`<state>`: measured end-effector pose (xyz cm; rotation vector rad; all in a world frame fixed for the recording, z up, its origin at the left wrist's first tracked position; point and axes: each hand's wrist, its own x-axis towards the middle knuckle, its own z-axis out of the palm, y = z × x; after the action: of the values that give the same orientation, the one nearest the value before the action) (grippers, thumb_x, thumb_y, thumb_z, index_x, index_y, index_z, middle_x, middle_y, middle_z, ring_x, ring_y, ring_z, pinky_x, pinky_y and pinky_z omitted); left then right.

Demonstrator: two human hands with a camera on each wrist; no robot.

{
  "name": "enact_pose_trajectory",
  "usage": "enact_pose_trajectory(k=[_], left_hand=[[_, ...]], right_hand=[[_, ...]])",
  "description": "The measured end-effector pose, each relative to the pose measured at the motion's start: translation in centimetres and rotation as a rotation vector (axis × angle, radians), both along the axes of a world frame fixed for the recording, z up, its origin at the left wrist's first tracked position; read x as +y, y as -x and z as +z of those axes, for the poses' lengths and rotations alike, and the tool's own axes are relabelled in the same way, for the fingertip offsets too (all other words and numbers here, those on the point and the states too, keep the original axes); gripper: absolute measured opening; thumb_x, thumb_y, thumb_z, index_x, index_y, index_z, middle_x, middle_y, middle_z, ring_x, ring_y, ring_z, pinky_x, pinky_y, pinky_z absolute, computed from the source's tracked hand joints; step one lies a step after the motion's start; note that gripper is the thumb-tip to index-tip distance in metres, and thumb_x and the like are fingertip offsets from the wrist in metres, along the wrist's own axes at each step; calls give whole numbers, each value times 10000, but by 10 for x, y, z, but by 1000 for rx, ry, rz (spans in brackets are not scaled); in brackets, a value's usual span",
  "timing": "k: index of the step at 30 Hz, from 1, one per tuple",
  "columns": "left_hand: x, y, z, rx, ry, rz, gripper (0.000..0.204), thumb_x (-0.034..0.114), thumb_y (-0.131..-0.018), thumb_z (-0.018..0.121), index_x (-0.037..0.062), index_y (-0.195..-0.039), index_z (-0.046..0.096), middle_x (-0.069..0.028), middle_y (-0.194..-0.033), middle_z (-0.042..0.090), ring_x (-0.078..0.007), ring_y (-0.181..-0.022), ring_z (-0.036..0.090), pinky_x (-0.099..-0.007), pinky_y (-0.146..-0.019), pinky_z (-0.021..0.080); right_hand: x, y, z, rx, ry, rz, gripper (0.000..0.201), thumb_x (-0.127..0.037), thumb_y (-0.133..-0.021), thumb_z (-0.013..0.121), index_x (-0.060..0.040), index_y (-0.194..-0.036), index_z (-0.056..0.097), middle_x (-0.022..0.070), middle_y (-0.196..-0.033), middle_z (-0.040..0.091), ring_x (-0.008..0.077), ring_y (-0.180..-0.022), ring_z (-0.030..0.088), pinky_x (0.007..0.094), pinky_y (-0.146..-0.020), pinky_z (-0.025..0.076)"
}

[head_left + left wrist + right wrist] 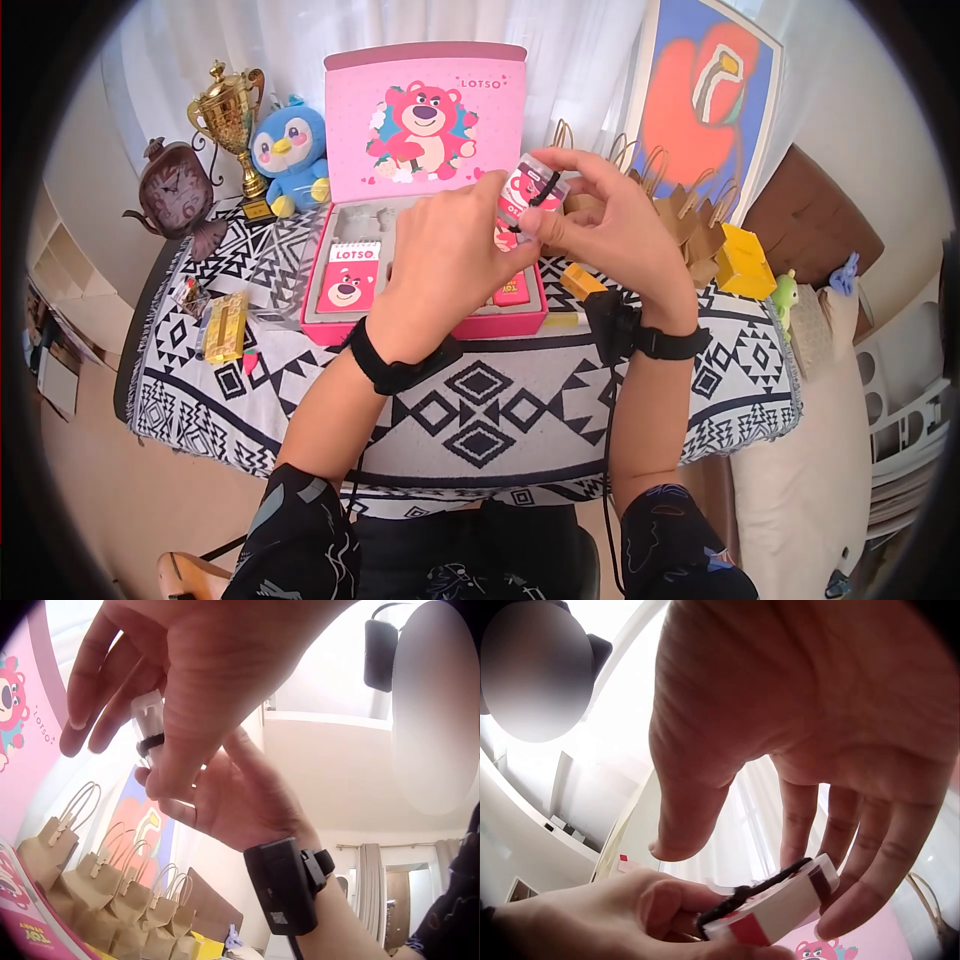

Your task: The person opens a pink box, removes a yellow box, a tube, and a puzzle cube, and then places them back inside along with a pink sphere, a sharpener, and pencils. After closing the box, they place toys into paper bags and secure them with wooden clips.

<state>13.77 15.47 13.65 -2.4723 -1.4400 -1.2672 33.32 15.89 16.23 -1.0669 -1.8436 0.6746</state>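
Observation:
In front of the gift box's right side, the left hand (445, 250) pinches a small clear-edged Lotso case (530, 190) with a pink bear on its face. A black band (757, 889) runs along the case. On its other side is the right hand (615, 225), fingers bent loosely at the case's far end. In the right wrist view the right thumb (682, 832) stands apart from the case. The pink Lotso gift box (425, 325) has its lid up, with a Lotso notepad (350, 278) in its left part; the left hand hides the middle.
A blue plush bird (290, 150), gold trophy (228, 120) and teapot-shaped clock (177, 190) stand at the left. Paper bags (690, 235) and a yellow box (745, 260) are at the right. A yellow package (226, 328) lies on the patterned cloth (480, 370).

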Motion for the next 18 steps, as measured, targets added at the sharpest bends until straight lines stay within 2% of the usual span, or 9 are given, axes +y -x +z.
enact_pose_trajectory(k=[2,3,6,8,10,15,18], left_hand=[[3,1,-2,-2,0,29,636,285,-718,871,-23,-1242,684,-155,-742,723,-334,-703,733,-406,-641,563],[4,2,-2,15,-14,38,636,288,-716,876,-23,-1236,684,-157,-745,723,-334,-699,731,-409,-637,562],[7,6,-5,38,-25,37,615,295,-725,880,-11,-1222,688,-152,-762,730,-334,-697,727,-415,-630,559],[7,9,-6,37,-23,24,593,299,-737,878,0,-1214,692,-145,-777,737,-333,-698,726,-419,-626,558],[8,15,-5,37,-56,-49,522,306,-790,861,41,-1209,699,-108,-805,754,-308,-699,731,-411,-623,560],[7,31,5,4,-142,-36,412,306,-851,833,70,-1170,723,-80,-812,762,-258,-676,729,-383,-617,562],[6,42,12,-59,-179,-11,356,313,-871,822,68,-1117,742,-88,-778,749,-242,-646,720,-370,-610,557]], right_hand=[[-2,8,0,-119,-183,-23,743,-362,-753,934,22,-1317,641,108,-1049,644,126,-695,601,279,-649,518],[-3,12,2,-126,-180,-24,743,-362,-753,934,22,-1317,641,108,-1049,644,126,-695,601,279,-649,518],[-1,21,2,-214,-236,-125,709,-331,-733,925,20,-1291,665,104,-982,655,130,-692,609,286,-649,519],[2,21,-2,-312,-435,-204,654,-305,-719,908,13,-1252,698,99,-893,672,131,-704,624,295,-658,528],[-3,18,2,-307,-402,-255,637,-310,-717,906,10,-1233,711,92,-879,693,129,-714,632,291,-672,531],[-23,-2,10,-210,-433,-344,602,-302,-735,902,1,-1224,724,88,-918,747,122,-755,655,276,-727,538],[-47,-18,6,-227,-214,-315,574,-271,-783,881,-17,-1265,699,82,-952,764,135,-810,687,290,-786,555]])
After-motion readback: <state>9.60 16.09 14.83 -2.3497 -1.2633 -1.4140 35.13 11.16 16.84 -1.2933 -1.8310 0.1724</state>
